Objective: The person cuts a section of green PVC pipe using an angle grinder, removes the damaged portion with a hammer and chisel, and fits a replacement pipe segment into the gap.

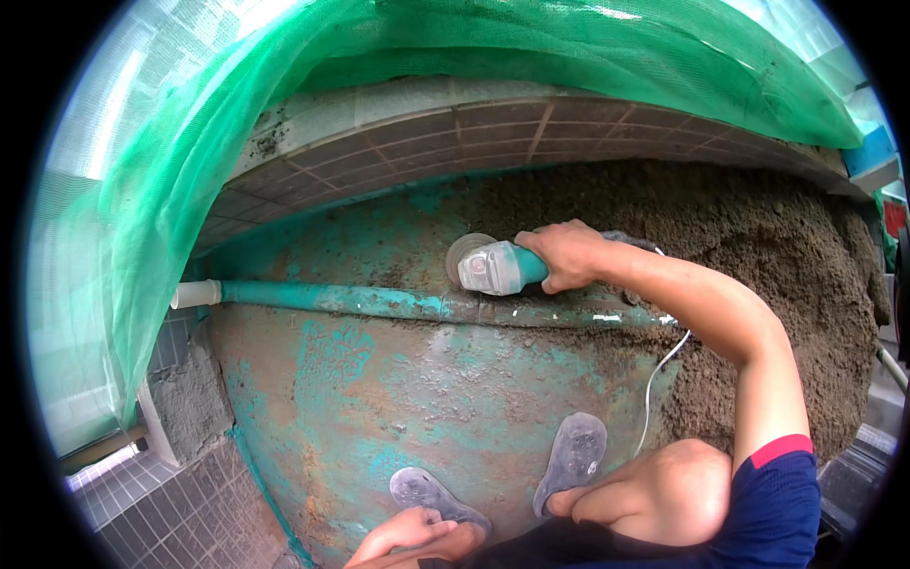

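My right hand (566,254) is wrapped round the teal body of an angle grinder (500,268) with a pale grey head. Its round disc (464,248) points to the left, just beyond a teal-coated pipe (379,302). From this view I cannot tell whether the disc touches the pipe or is spinning. A thin dark line runs round the pipe close to the grinder head. A white cord (652,389) curves from near the pipe's right part toward my right leg. My left hand (406,531) rests by my left shin, fingers curled in, with nothing visible in them.
A heap of dark sand (758,237) covers the right side and buries the pipe's right end. A white fitting (196,294) caps its left end. Beyond lies a low tiled wall (427,133) under green netting (569,47). My grey shoes (576,455) stand on the teal-stained floor (332,417).
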{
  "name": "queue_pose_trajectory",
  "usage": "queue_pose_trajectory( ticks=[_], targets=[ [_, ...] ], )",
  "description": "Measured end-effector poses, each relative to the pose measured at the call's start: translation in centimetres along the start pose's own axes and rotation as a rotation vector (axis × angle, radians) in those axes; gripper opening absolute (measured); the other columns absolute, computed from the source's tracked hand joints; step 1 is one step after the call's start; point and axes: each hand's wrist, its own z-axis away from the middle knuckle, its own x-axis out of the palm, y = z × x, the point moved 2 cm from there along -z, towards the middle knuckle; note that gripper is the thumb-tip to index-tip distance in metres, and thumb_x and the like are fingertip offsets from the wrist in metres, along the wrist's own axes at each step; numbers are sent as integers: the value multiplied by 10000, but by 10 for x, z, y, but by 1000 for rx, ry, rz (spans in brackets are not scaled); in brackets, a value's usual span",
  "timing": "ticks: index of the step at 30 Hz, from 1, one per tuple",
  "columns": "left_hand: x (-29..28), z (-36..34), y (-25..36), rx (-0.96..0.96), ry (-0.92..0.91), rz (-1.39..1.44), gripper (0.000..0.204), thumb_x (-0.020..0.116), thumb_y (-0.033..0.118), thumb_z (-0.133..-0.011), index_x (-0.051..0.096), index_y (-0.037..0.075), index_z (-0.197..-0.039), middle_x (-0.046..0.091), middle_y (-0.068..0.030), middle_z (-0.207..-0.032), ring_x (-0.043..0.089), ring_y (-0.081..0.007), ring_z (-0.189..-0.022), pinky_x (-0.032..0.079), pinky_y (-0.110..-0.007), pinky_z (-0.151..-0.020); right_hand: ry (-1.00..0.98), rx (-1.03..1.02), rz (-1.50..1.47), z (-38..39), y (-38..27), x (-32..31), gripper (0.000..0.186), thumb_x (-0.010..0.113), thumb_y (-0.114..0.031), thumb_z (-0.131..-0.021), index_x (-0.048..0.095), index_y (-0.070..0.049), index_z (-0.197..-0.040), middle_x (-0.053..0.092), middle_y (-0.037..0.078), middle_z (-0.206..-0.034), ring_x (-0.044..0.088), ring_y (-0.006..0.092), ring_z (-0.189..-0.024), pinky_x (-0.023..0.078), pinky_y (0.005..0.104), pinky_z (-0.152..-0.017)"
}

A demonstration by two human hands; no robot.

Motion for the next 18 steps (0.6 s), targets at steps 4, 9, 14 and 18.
queue_pose_trajectory(
  ticks=[4,9,14,18],
  targets=[
    [-1,-2,0,-5,-6,15,580,569,594,-927,707,30,-913,710,-143,-841,671,-255,-840,507,-398,-751,-34,14,3,-2,-1,-3,589,764,-221,-669,566,-70,-1202,699,183,-1047,655,401,-1029,511,512,-874],
    [-2,-4,-2,4,-10,20,588,564,597,-928,710,28,-917,711,-151,-840,674,-264,-836,506,-403,-746,-21,-14,13,-4,-3,-5,585,769,-216,-672,565,-67,-1200,699,184,-1046,653,399,-1032,511,506,-872],
    [0,-11,-11,27,-20,6,596,556,597,-930,714,22,-925,711,-161,-842,674,-271,-831,505,-408,-747,-34,-41,15,-5,-2,-7,590,769,-212,-668,561,-63,-1200,690,185,-1062,648,398,-1035,510,505,-871],
    [-4,-9,-3,-2,-43,25,590,564,590,-929,709,19,-913,707,-160,-830,672,-271,-822,505,-404,-742,-40,-41,4,-7,-1,-5,587,768,-213,-668,562,-62,-1196,694,183,-1053,650,398,-1029,511,510,-866]
  ],
)
